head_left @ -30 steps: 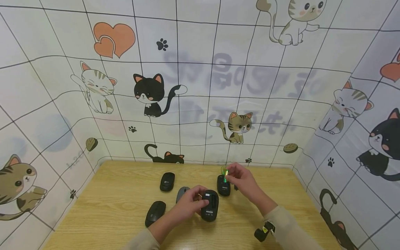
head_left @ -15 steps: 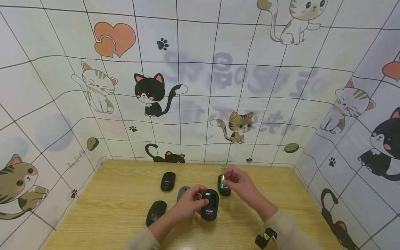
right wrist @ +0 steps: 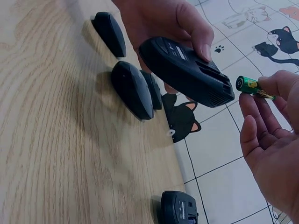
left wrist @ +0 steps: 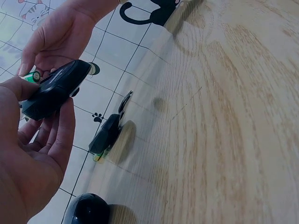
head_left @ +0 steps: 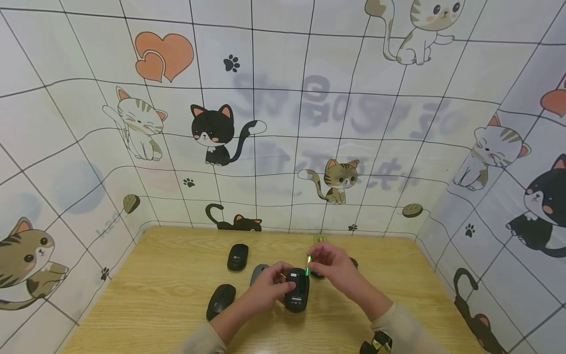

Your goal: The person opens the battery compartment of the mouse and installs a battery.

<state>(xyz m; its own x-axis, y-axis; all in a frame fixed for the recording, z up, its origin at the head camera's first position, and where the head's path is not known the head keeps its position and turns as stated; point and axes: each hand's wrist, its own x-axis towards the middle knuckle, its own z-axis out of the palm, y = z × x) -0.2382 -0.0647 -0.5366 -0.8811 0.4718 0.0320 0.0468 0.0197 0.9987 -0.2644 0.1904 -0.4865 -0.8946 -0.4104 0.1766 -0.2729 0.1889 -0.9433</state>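
Battery [right wrist: 251, 87] hangs near an upturned mouse [right wrist: 184, 74], other mice [right wrist: 132, 91] lying around.

The worktop [head_left: 159, 290] showed wood grain with low sheen. The held mouse [right wrist: 187, 73] was matt plastic, ribbed at one end; the battery [right wrist: 249, 85] was smooth and glossy.

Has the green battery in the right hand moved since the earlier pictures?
Yes, the battery moved left and down in the head view, judged against the brown cat print above it.
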